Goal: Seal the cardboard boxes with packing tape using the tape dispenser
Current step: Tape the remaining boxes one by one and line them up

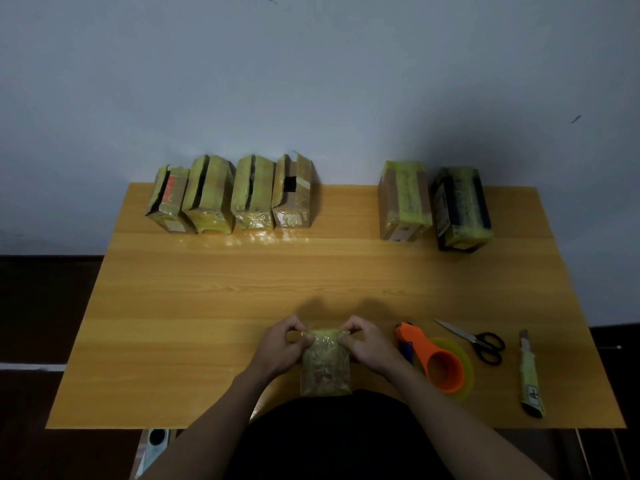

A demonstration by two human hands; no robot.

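Both hands, left hand (284, 344) and right hand (363, 344), pinch the far end of a tape-wrapped box (325, 362) at the counter's (207, 306) near edge, pressing tape down; next likely needs the orange tape dispenser (434, 358) just right.

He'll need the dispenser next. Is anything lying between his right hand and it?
Nothing visible: the orange tape dispenser lies just right of the right hand, bare table between; the scissors lie beyond it.

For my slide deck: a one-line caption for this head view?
Both hands pinch a tape-wrapped box, the tape dispenser lying beside the right hand.
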